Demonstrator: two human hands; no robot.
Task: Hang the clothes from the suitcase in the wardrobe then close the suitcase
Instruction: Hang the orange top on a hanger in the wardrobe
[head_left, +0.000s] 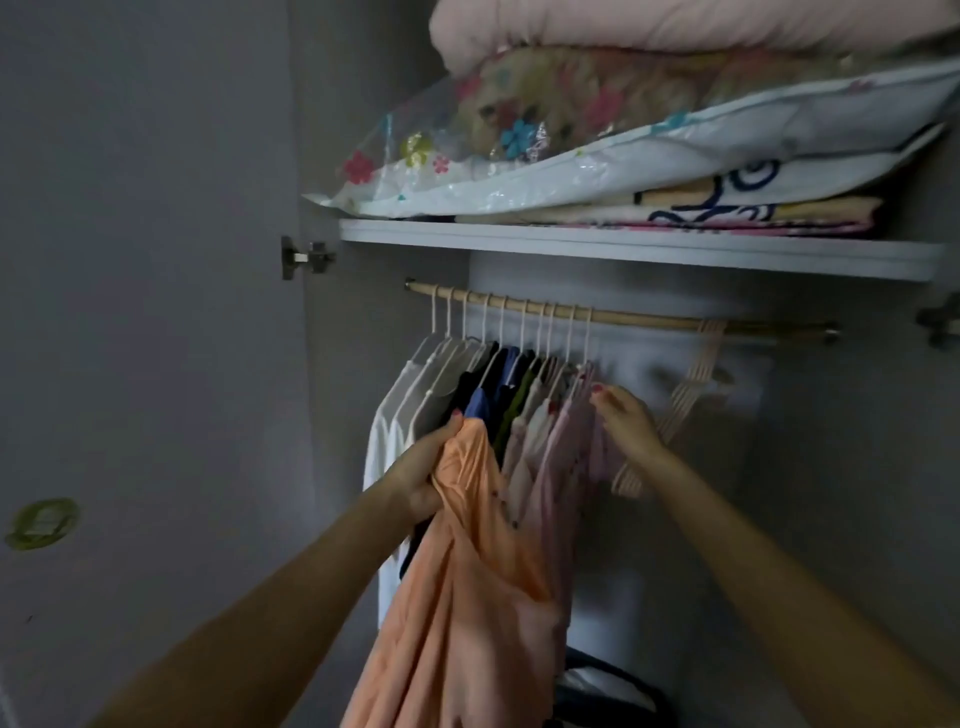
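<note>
Head view: I am gripping the orange garment (467, 545) in my left hand (421, 478), reaching my open right hand (626, 421) toward spare hangers (685, 400), many clothes (498, 395) hanging already, suitcase unseen.

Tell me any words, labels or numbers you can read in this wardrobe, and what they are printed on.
None can be read.
Folded cream blanket on the white wardrobe shelf: large dark blue marks that could be letters, partly hidden, not legible.
Clear plastic storage bag with coloured flowers: pattern only, no text.
Round green sticker on the grey door: too blurred to read.
Hanging clothes: no readable tags.
</note>
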